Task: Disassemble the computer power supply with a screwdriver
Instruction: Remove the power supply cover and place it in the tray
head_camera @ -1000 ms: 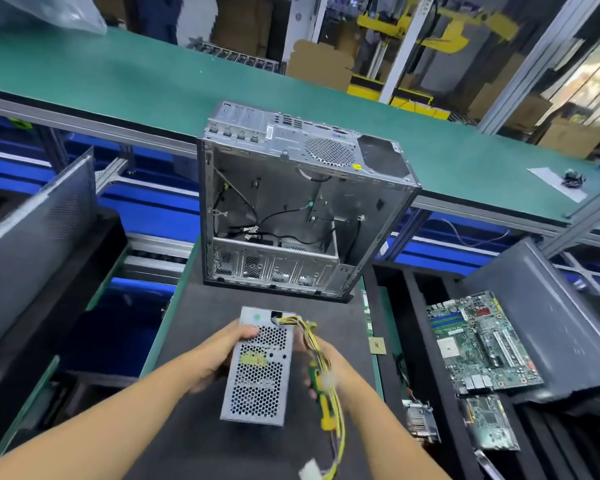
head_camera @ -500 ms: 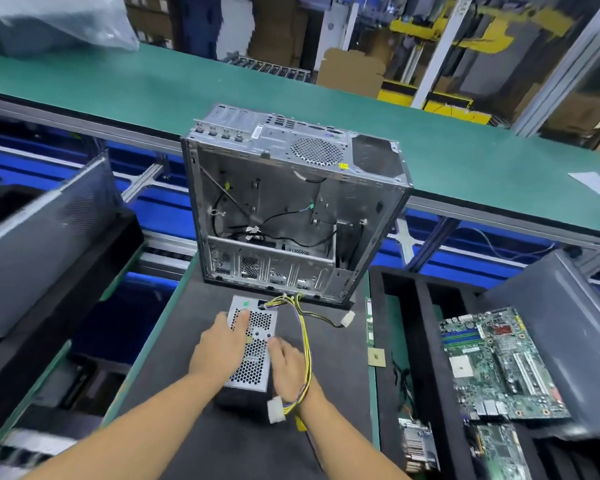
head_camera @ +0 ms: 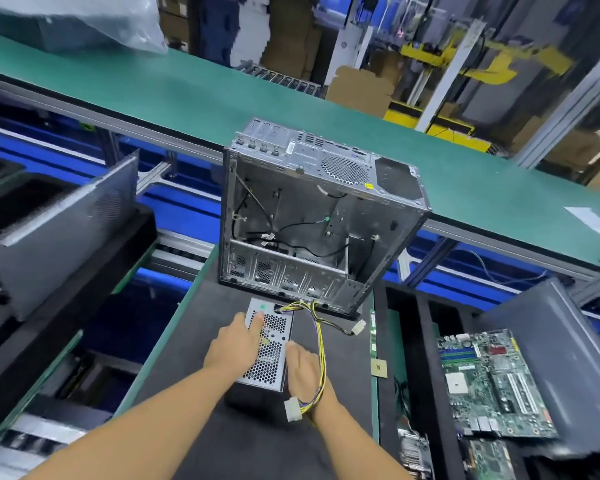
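Head view: left hand lies flat, fingers straight, on the power supply. The right hand presses its right flank, grip unclear, with yellow cables across the wrist. The unit sits on the desk, open case at 12 o'clock. It appears to be being positioned; the next move needs a screwdriver, and none is visible.
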`<state>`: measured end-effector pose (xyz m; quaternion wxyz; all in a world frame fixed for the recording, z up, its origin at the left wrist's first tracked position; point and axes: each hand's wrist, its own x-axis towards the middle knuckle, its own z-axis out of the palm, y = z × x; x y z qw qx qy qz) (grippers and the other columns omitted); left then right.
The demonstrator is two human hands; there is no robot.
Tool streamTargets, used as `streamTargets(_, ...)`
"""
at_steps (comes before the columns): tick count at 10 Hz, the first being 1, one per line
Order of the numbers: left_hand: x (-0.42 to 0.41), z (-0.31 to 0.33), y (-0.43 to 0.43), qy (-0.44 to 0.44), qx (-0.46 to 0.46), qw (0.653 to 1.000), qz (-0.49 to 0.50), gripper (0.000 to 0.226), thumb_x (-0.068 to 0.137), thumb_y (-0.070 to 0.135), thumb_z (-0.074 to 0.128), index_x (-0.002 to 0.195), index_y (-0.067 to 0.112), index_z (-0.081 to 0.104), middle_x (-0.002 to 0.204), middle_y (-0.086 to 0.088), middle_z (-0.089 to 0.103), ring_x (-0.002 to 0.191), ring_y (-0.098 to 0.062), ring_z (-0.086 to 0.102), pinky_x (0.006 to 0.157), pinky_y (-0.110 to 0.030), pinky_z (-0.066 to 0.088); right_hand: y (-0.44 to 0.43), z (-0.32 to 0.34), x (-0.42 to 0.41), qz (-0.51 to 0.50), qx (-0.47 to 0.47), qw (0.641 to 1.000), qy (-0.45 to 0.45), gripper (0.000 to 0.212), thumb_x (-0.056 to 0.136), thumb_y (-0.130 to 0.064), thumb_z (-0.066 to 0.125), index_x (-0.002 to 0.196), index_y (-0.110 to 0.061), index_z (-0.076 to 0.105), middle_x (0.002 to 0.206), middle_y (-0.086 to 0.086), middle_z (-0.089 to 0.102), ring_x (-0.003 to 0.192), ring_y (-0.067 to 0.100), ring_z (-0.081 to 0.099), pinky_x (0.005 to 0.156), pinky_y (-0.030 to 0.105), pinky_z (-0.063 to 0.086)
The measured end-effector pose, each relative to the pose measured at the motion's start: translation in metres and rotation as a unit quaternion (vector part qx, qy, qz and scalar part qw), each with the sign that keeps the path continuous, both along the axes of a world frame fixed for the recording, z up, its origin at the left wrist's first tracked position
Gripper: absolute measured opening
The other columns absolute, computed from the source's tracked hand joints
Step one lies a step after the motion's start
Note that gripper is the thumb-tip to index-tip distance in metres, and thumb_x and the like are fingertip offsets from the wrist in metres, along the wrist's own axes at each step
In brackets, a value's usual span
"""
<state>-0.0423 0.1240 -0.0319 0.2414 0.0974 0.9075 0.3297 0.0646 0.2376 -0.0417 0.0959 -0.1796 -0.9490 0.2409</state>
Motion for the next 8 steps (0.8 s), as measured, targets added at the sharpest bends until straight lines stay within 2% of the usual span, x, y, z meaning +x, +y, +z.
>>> streamTargets(1, -0.001, -0.001, 0.000, 0.004, -0.003, 1.000, -0.005, 0.065, 0.097, 0.067, 0.019, 0.132, 0.019, 0.045, 0.128, -0.017, 0.057, 0.115, -0.042, 0.054, 0.084, -0.043, 0.039, 0.000, -0.004, 0.000, 0.069, 0.079, 0.990, -0.092, 0.026, 0.103, -0.011, 0.029, 0.088, -0.011, 0.050, 0.086, 0.010, 0.060, 0.079, 0.035, 0.056, 0.064, 0.034, 0.029)
streamTargets(2, -0.001, -0.002, -0.001, 0.015, -0.016, 1.000, -0.006, 0.064, 0.098, 0.065, 0.019, 0.131, 0.017, 0.046, 0.127, -0.017, 0.058, 0.114, -0.041, 0.055, 0.081, -0.041, 0.038, -0.003, 0.013, 0.000, 0.029, -0.004, 0.996, -0.085, 0.014, 0.088, -0.005, 0.062, 0.078, -0.011, 0.055, 0.071, 0.005, 0.057, 0.071, 0.031, 0.063, 0.051, 0.025, 0.023)
streamTargets(3, 0.001, 0.001, -0.001, 0.012, -0.010, 1.000, -0.016, 0.066, 0.099, 0.065, 0.019, 0.134, 0.017, 0.045, 0.129, -0.017, 0.057, 0.116, -0.041, 0.055, 0.084, -0.043, 0.040, -0.006, 0.023, 0.001, 0.004, 0.016, 0.994, -0.110, 0.038, 0.051, -0.007, 0.087, 0.052, -0.019, 0.051, 0.047, -0.014, 0.035, 0.033, 0.005, 0.031, 0.044, 0.020, 0.011)
streamTargets(4, -0.013, 0.000, -0.018, 0.004, 0.018, 1.000, -0.004, 0.068, 0.097, 0.068, 0.018, 0.134, 0.019, 0.047, 0.128, -0.017, 0.058, 0.114, -0.040, 0.056, 0.085, -0.043, 0.041, 0.013, 0.037, 0.024, -0.099, -0.064, 0.984, -0.134, 0.025, 0.084, -0.020, 0.049, 0.060, -0.020, 0.054, 0.057, -0.016, 0.040, 0.049, 0.003, 0.036, 0.046, 0.015, 0.021)
streamTargets(5, -0.039, -0.012, -0.050, -0.018, 0.055, 0.998, 0.010, 0.069, 0.097, 0.068, 0.015, 0.122, 0.019, 0.056, 0.121, -0.014, 0.062, 0.106, -0.032, 0.055, 0.088, -0.042, 0.041, 0.036, 0.006, 0.058, -0.119, -0.078, 0.974, -0.177, 0.015, 0.098, -0.020, 0.038, 0.086, -0.018, 0.047, 0.083, 0.006, 0.061, 0.067, 0.015, 0.053, 0.064, 0.030, 0.047)
streamTargets(6, -0.057, -0.014, -0.077, -0.039, 0.075, 0.996, 0.027, 0.068, 0.101, 0.062, 0.017, 0.129, 0.012, 0.054, 0.133, -0.016, 0.057, 0.125, -0.034, 0.049, 0.102, -0.045, 0.037, 0.029, -0.005, 0.065, -0.150, -0.144, 0.972, -0.111, 0.029, 0.101, -0.022, 0.032, 0.073, -0.024, 0.040, 0.068, -0.005, 0.046, 0.053, 0.002, 0.039, 0.058, 0.023, 0.038)
streamTargets(7, -0.073, -0.027, -0.083, -0.064, -0.074, 0.995, -0.025, 0.046, 0.106, 0.040, 0.032, 0.124, 0.003, 0.054, 0.116, -0.015, 0.063, 0.125, -0.019, 0.056, 0.102, -0.053, 0.037, 0.024, -0.011, 0.060, -0.132, -0.117, 0.979, -0.105, 0.028, 0.098, -0.033, 0.042, 0.073, -0.021, 0.035, 0.066, -0.007, 0.035, 0.055, 0.007, 0.032, 0.060, 0.028, 0.037)
streamTargets(8, -0.067, -0.026, -0.082, -0.282, 0.367, 0.852, 0.246, 0.067, 0.097, 0.062, 0.039, 0.142, 0.013, 0.049, 0.135, -0.008, 0.060, 0.133, -0.020, 0.051, 0.109, -0.055, 0.040, 0.027, -0.004, 0.059, -0.133, -0.162, 0.972, -0.109, 0.027, 0.095, -0.029, 0.050, 0.075, -0.017, 0.036, 0.062, -0.007, 0.031, 0.053, 0.011, 0.030, 0.051, 0.024, 0.033)
